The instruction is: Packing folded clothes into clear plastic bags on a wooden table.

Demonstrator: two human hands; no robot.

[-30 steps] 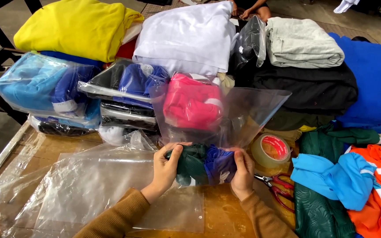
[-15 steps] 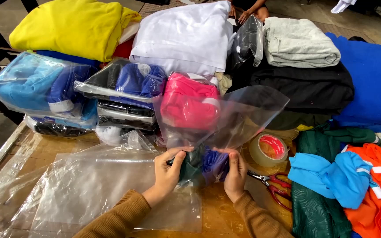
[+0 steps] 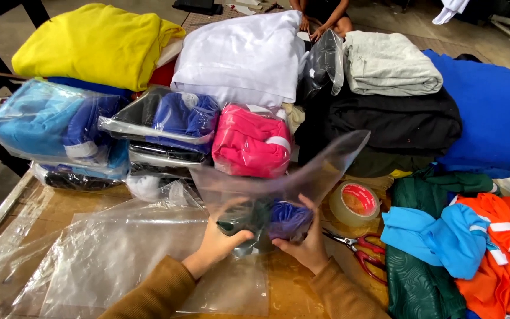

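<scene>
- Holding a folded dark green and purple garment (image 3: 270,221) inside a clear plastic bag (image 3: 278,183), both hands work just above the near middle of the wooden surface (image 3: 60,207).
- The left hand (image 3: 222,239) has its grip pinched round the green end of the bundle through the film, thumb on top; this seems to keep the fold from springing loose.
- The right hand (image 3: 305,242) cups the purple end, fingers curled round it from the right, its grip pressed onto the cloth through the plastic.
- The bag's open mouth stands up and tilts to the far right, probably because the weight sits low between the hands.
- Flat clear plastic sheets (image 3: 119,254) lie spread on the surface to the left, under and beside the left forearm, within easy reach.
- A roll of clear packing tape with a red core label (image 3: 355,204) lies flat just right of the bag; red-handled scissors (image 3: 358,245) lie near the right hand.
- Already bagged bundles are stacked farther back: a pink one (image 3: 249,145) in the middle, a dark blue one (image 3: 181,118) beside it on its left, a light blue one (image 3: 48,127) at the far left, each in glossy clear film.
- Loose folded cloth lies behind: a yellow pile (image 3: 95,44), a white pile (image 3: 243,53), a grey pile (image 3: 388,65), a black pile (image 3: 394,121).
- At the right lie unbagged pieces, among them an orange garment with pale reflective stripes (image 3: 497,248) and a sky-blue garment (image 3: 438,236).
- Another person's hands (image 3: 317,23) show at the far edge.
</scene>
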